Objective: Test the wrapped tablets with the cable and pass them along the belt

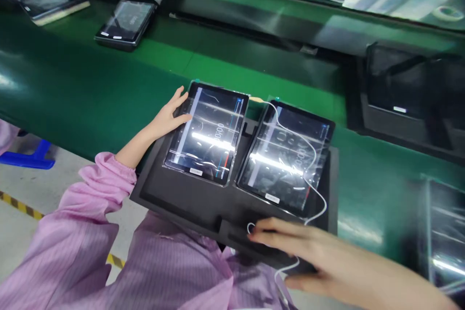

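Two tablets with lit screens lie side by side on a black foam tray (181, 199). My left hand (172, 114) rests with spread fingers on the left edge of the left tablet (209, 133). A white cable (321, 206) has its plug at that tablet's upper right corner, crosses the right tablet (286, 157) and runs down to the tray's front edge. There my right hand (290, 240) is over the foam, its fingertips at a small loop of the cable. Whatever those fingertips hold is too small to make out.
Behind the tray on the green bench (218, 65) lies another tablet (127, 22), with stacked devices (54, 2) at the far left. A black tray with a device (394, 82) stands at the right; a wrapped device (448, 237) lies nearer. Papers and tape (447, 13) sit on the shelf.
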### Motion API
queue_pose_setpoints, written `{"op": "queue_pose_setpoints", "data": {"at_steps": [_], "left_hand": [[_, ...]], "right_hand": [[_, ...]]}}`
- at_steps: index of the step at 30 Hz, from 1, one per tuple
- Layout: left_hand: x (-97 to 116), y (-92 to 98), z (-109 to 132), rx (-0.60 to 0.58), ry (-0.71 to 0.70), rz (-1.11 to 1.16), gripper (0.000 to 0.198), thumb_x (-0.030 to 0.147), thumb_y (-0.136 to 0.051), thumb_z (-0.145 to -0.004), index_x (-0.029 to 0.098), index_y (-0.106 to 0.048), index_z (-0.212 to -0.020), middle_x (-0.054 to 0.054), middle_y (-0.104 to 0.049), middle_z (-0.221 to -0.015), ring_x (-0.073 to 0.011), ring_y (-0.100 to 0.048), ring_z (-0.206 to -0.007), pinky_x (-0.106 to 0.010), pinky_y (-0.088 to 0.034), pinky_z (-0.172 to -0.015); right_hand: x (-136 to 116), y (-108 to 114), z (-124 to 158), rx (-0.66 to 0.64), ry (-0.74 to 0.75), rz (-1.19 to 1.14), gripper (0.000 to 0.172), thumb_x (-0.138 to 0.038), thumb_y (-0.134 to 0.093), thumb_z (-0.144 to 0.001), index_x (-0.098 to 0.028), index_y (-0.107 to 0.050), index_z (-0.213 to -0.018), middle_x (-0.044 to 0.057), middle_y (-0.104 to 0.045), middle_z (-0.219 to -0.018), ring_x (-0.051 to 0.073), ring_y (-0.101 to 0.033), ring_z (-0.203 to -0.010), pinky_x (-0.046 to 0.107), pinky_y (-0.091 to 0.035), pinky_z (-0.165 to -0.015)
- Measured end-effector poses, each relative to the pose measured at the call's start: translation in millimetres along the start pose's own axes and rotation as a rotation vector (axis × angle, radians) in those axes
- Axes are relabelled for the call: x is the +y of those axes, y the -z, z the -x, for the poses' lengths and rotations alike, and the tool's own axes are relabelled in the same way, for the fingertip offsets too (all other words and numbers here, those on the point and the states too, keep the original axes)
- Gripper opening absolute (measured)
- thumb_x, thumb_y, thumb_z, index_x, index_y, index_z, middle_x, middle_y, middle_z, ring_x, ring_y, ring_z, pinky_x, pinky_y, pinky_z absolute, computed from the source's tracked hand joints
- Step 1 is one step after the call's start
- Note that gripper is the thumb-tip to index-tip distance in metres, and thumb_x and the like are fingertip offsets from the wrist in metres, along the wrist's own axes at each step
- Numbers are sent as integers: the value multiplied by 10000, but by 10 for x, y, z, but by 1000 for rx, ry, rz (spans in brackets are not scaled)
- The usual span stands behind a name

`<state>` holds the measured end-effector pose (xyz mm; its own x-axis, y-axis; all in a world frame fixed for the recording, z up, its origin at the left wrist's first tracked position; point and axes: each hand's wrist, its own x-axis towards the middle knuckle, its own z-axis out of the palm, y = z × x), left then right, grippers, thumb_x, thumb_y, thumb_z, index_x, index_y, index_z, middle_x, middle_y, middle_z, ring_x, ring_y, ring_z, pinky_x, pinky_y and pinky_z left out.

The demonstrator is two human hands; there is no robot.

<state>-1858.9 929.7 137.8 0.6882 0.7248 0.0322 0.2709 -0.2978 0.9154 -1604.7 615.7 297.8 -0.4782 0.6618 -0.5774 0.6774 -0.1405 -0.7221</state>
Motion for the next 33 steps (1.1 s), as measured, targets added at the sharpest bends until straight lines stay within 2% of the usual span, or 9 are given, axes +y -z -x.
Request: {"op": "queue_pose_setpoints", "data": {"at_steps": [4, 8, 12, 15, 18, 21, 26, 29, 33], "left_hand": [[-65, 36, -66, -5, -30, -32, 938, 740, -715, -803, 283, -442, -1575, -69, -165, -1746, -351, -59, -1618, -546, -81, -1311], [-117, 61, -119, -2, -56, -54, 915, 720, -737, -801, 325, -439, -1571, -41, -179, -1748, -376, -71, -1613, -579, -76, -1303], [-118, 67, -126, 3, -60, -72, 963, 753, -734, -780, 299, -437, -1576, -63, -182, -1746, -369, -79, -1614, -558, -83, -1305], [-101, 69, -118, 2, -47, -74, 1012, 785, -728, -758, 276, -431, -1582, -77, -168, -1748, -375, -80, -1612, -547, -101, -1306], [-88, 72, -115, -1, -48, -73, 1017, 778, -742, -749, 287, -428, -1583, -74, -166, -1748, -377, -84, -1611, -553, -93, -1305], [-89, 72, -127, 4, -44, -46, 950, 751, -735, -778, 308, -449, -1568, -60, -179, -1747, -377, -66, -1612, -571, -78, -1302], [-94, 77, -139, 22, -34, -26, 906, 763, -694, -806, 302, -476, -1554, -52, -195, -1744, -375, -61, -1611, -572, -73, -1299], [-83, 89, -117, 36, -31, -55, 901, 782, -693, -793, 320, -495, -1541, -43, -217, -1734, -367, -100, -1608, -586, -89, -1294], [-85, 115, -92, 46, -45, -93, 844, 767, -683, -813, 355, -509, -1529, -17, -270, -1718, -352, -135, -1604, -578, -111, -1299]], "right_hand": [[76, -586, 107, 43, -74, -78, 226, -262, -606, -1007, -297, -769, -1160, 92, -659, -1317, 232, -749, -1005, 356, -612, -913], [186, -892, 195, 224, -42, 41, 393, -337, -404, -1088, -266, -787, -1041, 124, -651, -1287, 244, -732, -973, 390, -624, -842], [256, -1126, 400, 277, -19, 239, 372, -220, -471, -1031, -374, -761, -1206, 96, -562, -1506, 317, -651, -1243, 489, -603, -957], [302, -1236, 513, 332, 22, 301, 268, -302, -563, -1014, -363, -789, -1145, 99, -535, -1548, 316, -705, -1112, 502, -628, -898], [279, -1217, 541, 472, 54, 229, 296, -379, -514, -1050, -376, -752, -1227, 68, -662, -1412, 294, -733, -1074, 443, -654, -874], [127, -1074, 448, 593, 118, 149, 475, -360, -466, -1067, -454, -473, -1532, 3, -765, -1217, 267, -756, -1045, 378, -671, -829], [-329, -796, 2, 758, 158, 58, 580, -318, -325, -1098, -487, -189, -1636, 15, -759, -934, 229, -752, -805, 323, -651, -653], [-563, -710, -302, 793, 385, -89, 543, -357, -329, -1113, -389, -236, -1648, 12, -733, -841, 191, -724, -682, 278, -630, -596], [-677, -734, -571, 912, 640, -329, 411, -434, -429, -1098, -272, -601, -1435, -12, -740, -754, 152, -657, -513, 248, -612, -547]]}}
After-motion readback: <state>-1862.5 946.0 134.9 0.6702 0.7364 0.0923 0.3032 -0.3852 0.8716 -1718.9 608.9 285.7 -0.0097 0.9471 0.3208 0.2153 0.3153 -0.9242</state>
